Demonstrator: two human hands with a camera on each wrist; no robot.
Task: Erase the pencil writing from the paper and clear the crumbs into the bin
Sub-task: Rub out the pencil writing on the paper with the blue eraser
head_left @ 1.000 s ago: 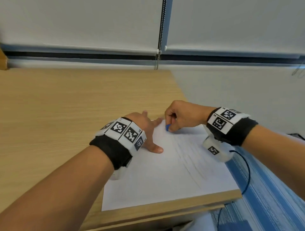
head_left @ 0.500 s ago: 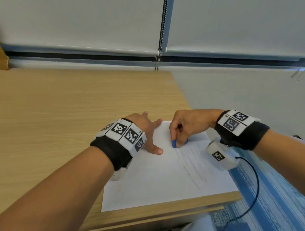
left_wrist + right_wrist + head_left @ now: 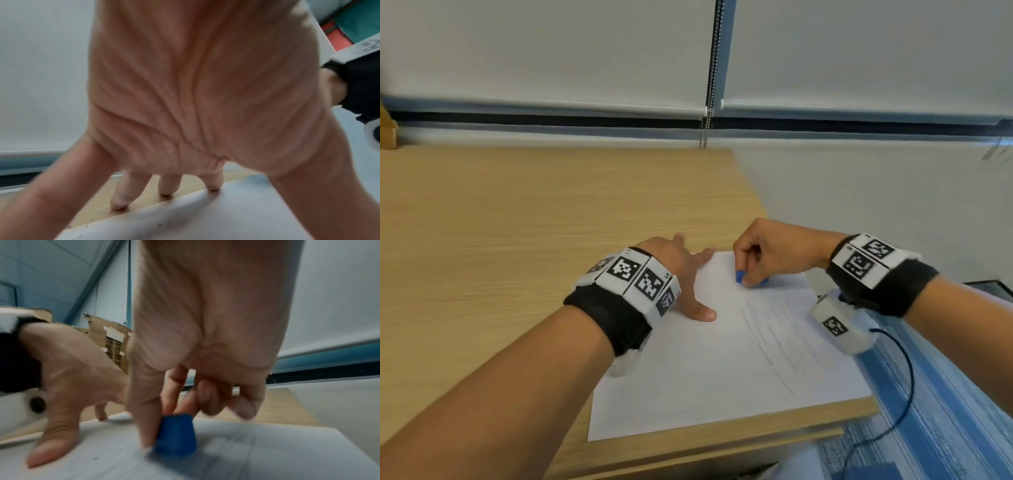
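A white sheet of paper (image 3: 705, 370) lies at the wooden desk's near right corner, with grey pencil strokes (image 3: 777, 335) across its right half. My right hand (image 3: 763, 260) pinches a blue eraser (image 3: 739, 276) and presses it onto the paper's far end; the right wrist view shows the eraser (image 3: 174, 434) standing on the sheet under thumb and fingers. My left hand (image 3: 681, 274) lies flat with spread fingers on the paper's far left corner, thumb (image 3: 702, 313) on the sheet. In the left wrist view its fingertips (image 3: 166, 191) touch the desk at the paper's edge. No bin is in view.
The wooden desk (image 3: 517, 240) stretches left and back to a window sill with roller blinds and a bead chain (image 3: 709, 102). Its right edge drops to blue carpet (image 3: 945, 411), where a black cable (image 3: 907, 394) hangs from my right wrist. Cardboard boxes (image 3: 111, 340) stand behind.
My right hand slid the eraser toward me from the paper's far edge over the strokes, then back a little toward the far end. The left hand stayed in place on the paper.
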